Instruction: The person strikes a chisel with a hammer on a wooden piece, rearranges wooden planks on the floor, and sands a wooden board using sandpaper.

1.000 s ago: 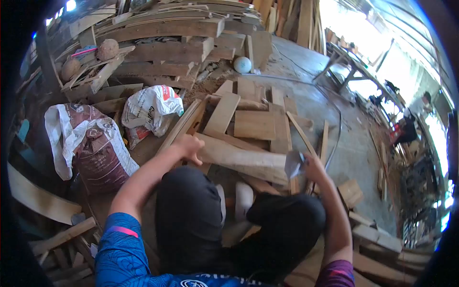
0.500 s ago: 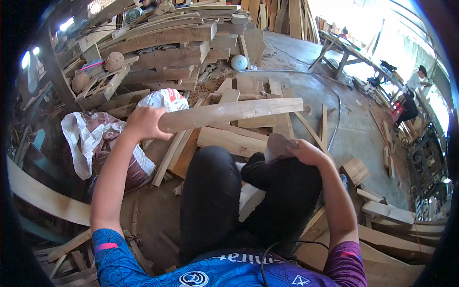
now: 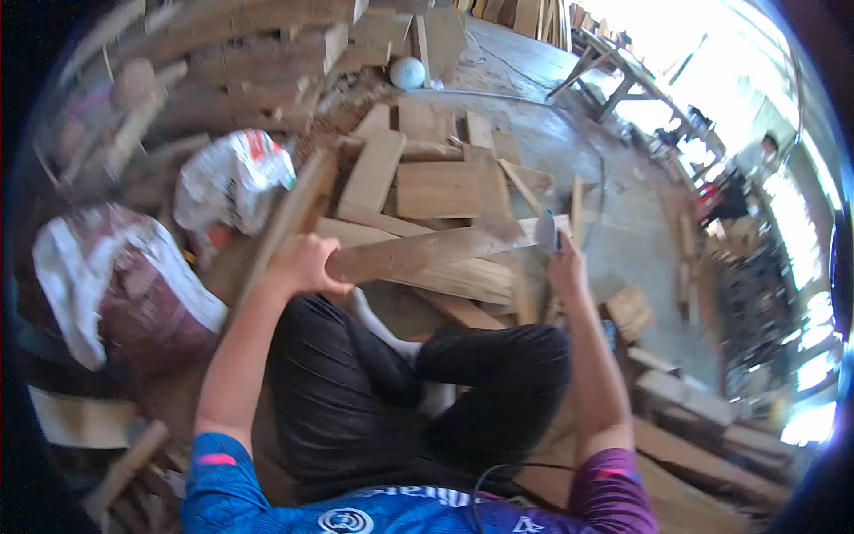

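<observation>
My left hand [image 3: 302,265] is wrapped round the near end of a long wooden board [image 3: 418,253], which is raised above my lap and points to the right. At the board's far end, my right hand [image 3: 567,262] pinches a piece of sandpaper [image 3: 546,230], its pale face showing. The sandpaper seems to meet the board there, though blur hides the exact contact. Below are my crossed legs in black trousers [image 3: 347,392].
Loose planks [image 3: 436,189] lie in front of my legs. Sacks [image 3: 236,182] stand at the left, beside stacked timber [image 3: 213,98]. A white ball [image 3: 407,73] rests behind the planks. A wooden bench [image 3: 623,76] and a person [image 3: 752,160] are at the far right.
My right hand has carried the sandpaper from near my knee up to the board's far end. The board has swung lower and nearer my knees. The camera view has shifted.
</observation>
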A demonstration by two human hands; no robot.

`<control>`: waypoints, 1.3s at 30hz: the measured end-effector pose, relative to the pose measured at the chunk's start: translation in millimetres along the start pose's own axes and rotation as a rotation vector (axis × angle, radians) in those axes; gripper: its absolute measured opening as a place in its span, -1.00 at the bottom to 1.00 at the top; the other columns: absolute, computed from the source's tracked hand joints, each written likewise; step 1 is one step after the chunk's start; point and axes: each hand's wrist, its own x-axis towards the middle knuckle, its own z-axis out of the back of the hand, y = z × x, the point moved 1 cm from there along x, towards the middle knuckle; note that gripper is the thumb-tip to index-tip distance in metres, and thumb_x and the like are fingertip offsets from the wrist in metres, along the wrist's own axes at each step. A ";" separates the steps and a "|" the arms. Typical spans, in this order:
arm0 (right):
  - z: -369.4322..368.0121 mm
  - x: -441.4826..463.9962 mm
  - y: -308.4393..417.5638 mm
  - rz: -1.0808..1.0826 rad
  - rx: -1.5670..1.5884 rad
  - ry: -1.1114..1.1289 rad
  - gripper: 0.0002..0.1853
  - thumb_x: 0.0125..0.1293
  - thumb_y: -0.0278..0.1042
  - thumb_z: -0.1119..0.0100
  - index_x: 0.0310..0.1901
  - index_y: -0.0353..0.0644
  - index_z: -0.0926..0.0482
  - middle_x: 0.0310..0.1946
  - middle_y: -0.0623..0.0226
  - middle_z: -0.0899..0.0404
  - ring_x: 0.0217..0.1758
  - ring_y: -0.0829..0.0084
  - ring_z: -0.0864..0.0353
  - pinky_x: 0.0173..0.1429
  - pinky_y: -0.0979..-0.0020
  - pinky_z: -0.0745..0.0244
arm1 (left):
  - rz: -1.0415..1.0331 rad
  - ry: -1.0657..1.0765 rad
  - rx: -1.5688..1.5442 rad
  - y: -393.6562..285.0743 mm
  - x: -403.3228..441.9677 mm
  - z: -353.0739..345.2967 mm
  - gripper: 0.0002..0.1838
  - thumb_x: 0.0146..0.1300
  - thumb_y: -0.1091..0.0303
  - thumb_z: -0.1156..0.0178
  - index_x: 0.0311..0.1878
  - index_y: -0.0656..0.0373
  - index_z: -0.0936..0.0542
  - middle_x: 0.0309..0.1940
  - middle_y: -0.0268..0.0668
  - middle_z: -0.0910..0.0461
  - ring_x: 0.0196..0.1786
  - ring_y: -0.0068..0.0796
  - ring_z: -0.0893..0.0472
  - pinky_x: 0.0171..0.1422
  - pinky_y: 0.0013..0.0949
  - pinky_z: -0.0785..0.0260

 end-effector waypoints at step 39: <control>-176.7 -96.9 72.5 0.581 0.313 0.437 -0.15 0.05 -0.46 -0.28 0.48 -0.04 -0.28 0.57 0.27 -0.12 0.65 0.14 0.00 0.64 -0.03 0.08 | 1.058 -0.426 -1.677 -74.4 74.1 -221.3 -0.32 0.36 -0.22 -0.17 0.35 0.06 -0.38 0.12 -0.26 -0.52 0.09 -0.29 -0.60 -0.09 -0.16 -0.60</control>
